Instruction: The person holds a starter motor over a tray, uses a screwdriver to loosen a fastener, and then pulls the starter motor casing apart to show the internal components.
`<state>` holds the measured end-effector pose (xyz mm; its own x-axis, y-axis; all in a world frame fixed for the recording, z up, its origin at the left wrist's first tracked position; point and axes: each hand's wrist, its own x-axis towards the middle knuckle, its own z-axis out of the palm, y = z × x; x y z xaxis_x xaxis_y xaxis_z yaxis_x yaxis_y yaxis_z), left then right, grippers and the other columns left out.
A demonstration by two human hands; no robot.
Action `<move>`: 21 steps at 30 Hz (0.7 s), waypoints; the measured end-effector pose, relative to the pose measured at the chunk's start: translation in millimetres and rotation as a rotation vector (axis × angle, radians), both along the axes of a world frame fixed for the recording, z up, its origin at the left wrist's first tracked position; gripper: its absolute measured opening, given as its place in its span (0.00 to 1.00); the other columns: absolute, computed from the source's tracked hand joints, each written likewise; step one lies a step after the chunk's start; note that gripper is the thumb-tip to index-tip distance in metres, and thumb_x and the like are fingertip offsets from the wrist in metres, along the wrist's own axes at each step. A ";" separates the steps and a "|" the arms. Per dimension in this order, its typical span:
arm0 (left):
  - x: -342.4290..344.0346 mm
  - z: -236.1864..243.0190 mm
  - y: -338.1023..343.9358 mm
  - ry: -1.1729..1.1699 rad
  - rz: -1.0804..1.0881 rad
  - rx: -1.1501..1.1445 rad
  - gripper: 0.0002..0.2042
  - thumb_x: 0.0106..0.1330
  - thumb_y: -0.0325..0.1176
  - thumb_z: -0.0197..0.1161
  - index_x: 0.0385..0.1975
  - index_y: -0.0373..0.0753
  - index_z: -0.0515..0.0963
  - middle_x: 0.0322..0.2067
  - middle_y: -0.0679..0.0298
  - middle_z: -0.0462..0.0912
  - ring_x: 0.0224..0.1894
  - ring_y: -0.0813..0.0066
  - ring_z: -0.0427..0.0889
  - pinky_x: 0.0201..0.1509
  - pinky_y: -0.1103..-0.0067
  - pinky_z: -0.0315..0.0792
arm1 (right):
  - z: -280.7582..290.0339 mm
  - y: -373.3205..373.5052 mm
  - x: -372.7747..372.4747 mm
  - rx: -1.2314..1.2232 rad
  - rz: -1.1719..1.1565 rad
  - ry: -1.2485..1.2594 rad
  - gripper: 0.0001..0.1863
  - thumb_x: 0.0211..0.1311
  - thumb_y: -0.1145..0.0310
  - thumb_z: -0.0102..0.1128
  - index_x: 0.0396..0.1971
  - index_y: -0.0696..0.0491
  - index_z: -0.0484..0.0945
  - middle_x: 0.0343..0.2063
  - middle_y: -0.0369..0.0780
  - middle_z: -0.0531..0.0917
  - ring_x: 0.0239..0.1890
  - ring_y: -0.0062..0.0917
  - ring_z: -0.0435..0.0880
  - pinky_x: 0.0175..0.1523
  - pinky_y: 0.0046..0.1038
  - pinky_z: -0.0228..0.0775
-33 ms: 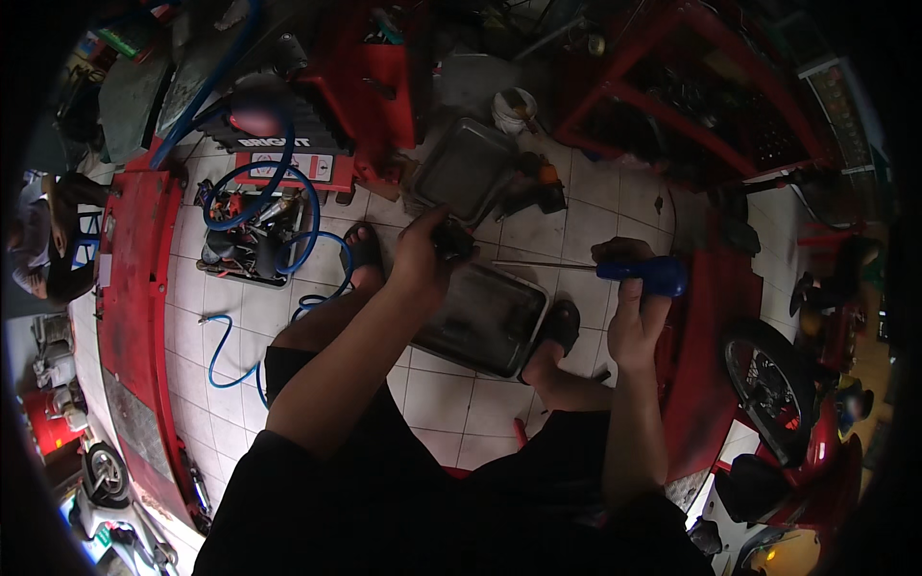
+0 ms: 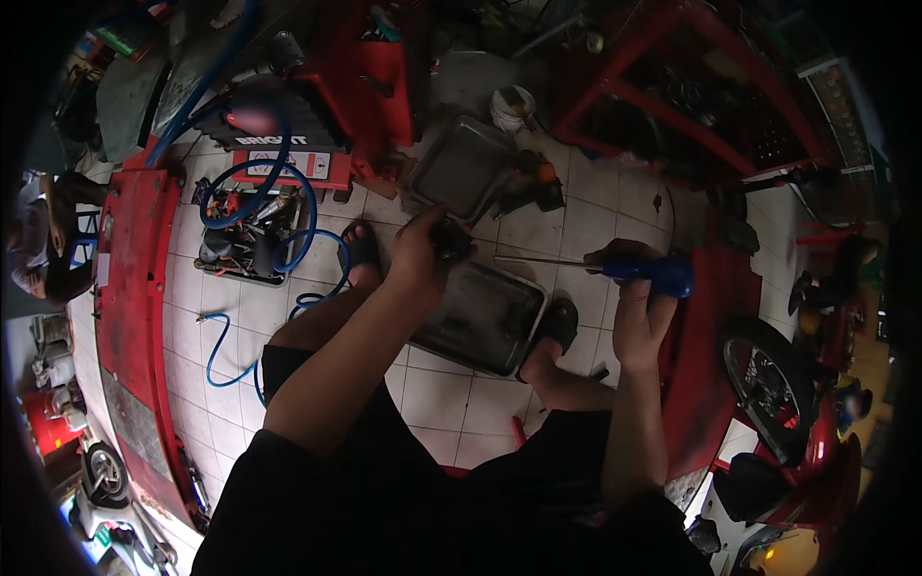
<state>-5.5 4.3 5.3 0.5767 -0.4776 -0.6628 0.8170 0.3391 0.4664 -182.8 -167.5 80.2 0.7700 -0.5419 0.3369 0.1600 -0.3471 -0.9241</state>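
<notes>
My left hand (image 2: 421,257) is closed on a small dark part (image 2: 452,238), held above a dark metal tray (image 2: 480,322) on the tiled floor between my sandalled feet. My right hand (image 2: 642,309) grips a blue-handled screwdriver (image 2: 658,275). Its thin shaft (image 2: 543,259) runs left, and its tip meets the dark part in my left hand. A second metal tray (image 2: 459,165) lies further away, behind the hands.
A blue hose (image 2: 288,226) loops over a box of parts (image 2: 240,240) to the left. A red ramp (image 2: 134,288) runs along the left. A red frame (image 2: 691,106) stands at the back right, a motorcycle wheel (image 2: 768,384) at the right. Another person (image 2: 38,240) sits at far left.
</notes>
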 end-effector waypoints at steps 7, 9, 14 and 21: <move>-5.3 -19.2 0.9 -0.086 -0.038 0.147 0.14 0.62 0.35 0.57 0.46 0.38 0.71 0.33 0.62 0.74 0.31 0.72 0.75 0.36 0.66 0.78 | 7.8 -2.7 -14.4 0.285 0.016 -0.232 0.27 0.66 0.49 0.48 0.47 0.62 0.66 0.42 0.53 0.75 0.45 0.50 0.78 0.49 0.51 0.74; -6.2 -17.6 -0.9 -0.078 -0.051 0.157 0.16 0.61 0.35 0.58 0.48 0.39 0.71 0.35 0.63 0.72 0.32 0.73 0.75 0.35 0.66 0.79 | 9.0 -0.9 -14.9 0.268 0.068 -0.228 0.27 0.65 0.49 0.48 0.46 0.61 0.66 0.41 0.53 0.75 0.45 0.51 0.79 0.48 0.51 0.75; -6.3 -18.8 0.7 -0.116 -0.066 0.146 0.17 0.60 0.35 0.60 0.48 0.38 0.71 0.37 0.63 0.72 0.35 0.73 0.74 0.34 0.68 0.79 | 3.7 5.2 -12.1 0.215 0.039 -0.195 0.27 0.64 0.49 0.51 0.46 0.61 0.64 0.39 0.53 0.76 0.42 0.49 0.80 0.45 0.50 0.77; -13.6 -16.4 -4.0 -0.150 -0.072 0.183 0.17 0.59 0.36 0.61 0.46 0.37 0.71 0.36 0.63 0.73 0.35 0.74 0.75 0.32 0.71 0.79 | 8.1 5.0 -14.2 0.291 0.069 -0.235 0.23 0.66 0.55 0.51 0.44 0.62 0.65 0.38 0.50 0.76 0.43 0.42 0.80 0.50 0.51 0.74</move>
<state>-19.1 0.3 -11.1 0.6440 -0.4009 -0.6516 0.7528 0.1806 0.6330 -197.0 -162.6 88.3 0.7283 -0.5903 0.3482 0.3931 -0.0563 -0.9178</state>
